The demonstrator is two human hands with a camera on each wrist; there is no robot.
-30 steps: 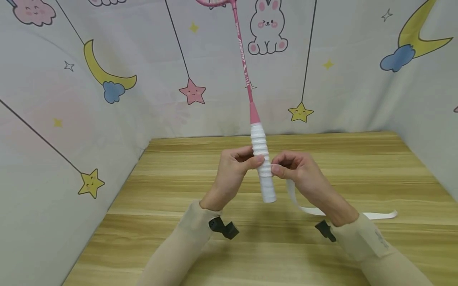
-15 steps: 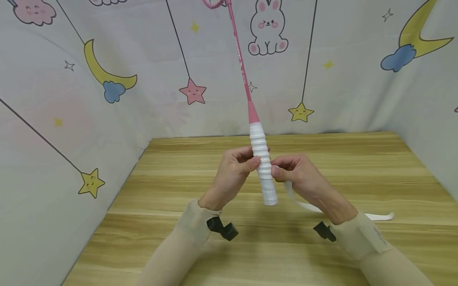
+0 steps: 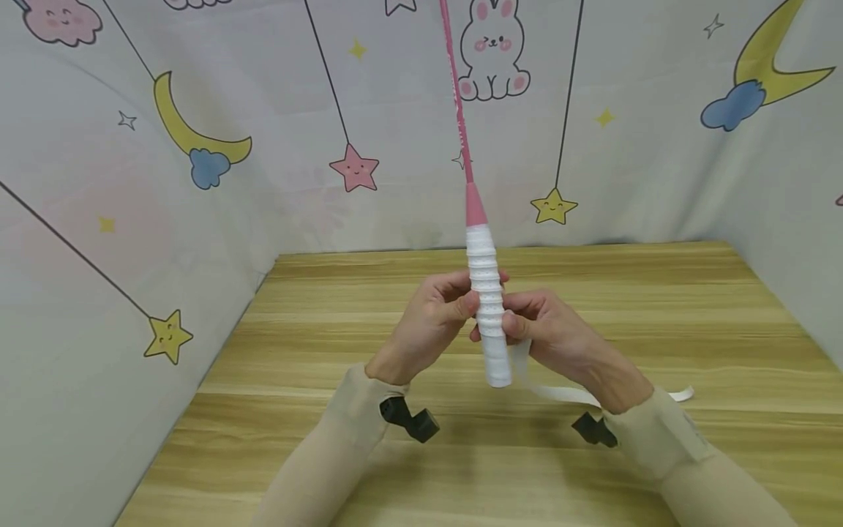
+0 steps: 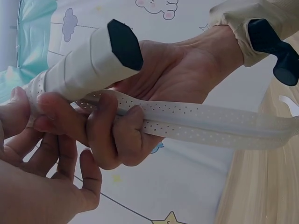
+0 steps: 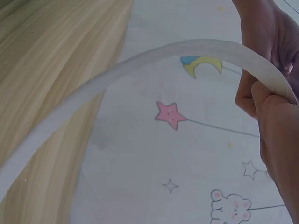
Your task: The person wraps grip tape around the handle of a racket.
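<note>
A pink badminton racket (image 3: pixel 459 117) is held handle down over the table, its head out of the head view. Its white handle (image 3: pixel 498 362) is wound with ridged, perforated grip tape (image 3: pixel 485 263) on the upper part, while the lowest part looks smooth. My left hand (image 3: pixel 428 322) grips the handle from the left, thumb in front. From the right, my right hand (image 3: pixel 560 333) touches the handle with thumb and fingers and holds the tape's loose strip (image 4: pixel 201 119), which runs between its curled fingers in the left wrist view. The strip's tail (image 3: pixel 560 394) hangs down to the table.
A wooden table (image 3: pixel 329 454) lies under both hands. Behind it and at the sides hangs a pale cloth (image 3: pixel 408 205) printed with stars, moons and a rabbit. Each wrist carries a black camera mount, such as the left one (image 3: pixel 408 419).
The racket's shaft has swung right and its head has left the head view. My right hand's fingertips have come round behind the handle. The tape's tail has been drawn left.
</note>
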